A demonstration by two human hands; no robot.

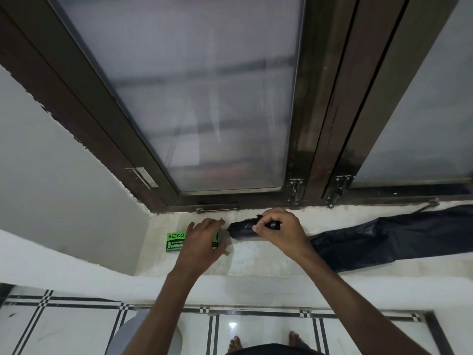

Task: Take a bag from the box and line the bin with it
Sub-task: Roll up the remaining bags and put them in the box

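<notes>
left hand [202, 238] lies loosely open on green box [176, 241] to steady it on the window ledge [256, 254] | right hand [277, 230] grips black bag roll [242, 230], just clear of box | I judge the unrolled bag [384, 239] beside lies ready for the bin, unseen

The green box [176, 241], left of centre, is showing printed cardboard with a slight sheen. The rolled bag [243, 230] at centre and the unrolled black bag [389, 239] at right are looking like thin, crinkled plastic, softly glossy. The sill [256, 254] beneath them is appearing rough, matt and stained, like plastered stone. Above, frosted glass [204, 98] is sitting in a dark, worn window frame [320, 124] with dull metal latches [295, 190]. The floor tiles [256, 329] at the bottom are gleaming.
</notes>
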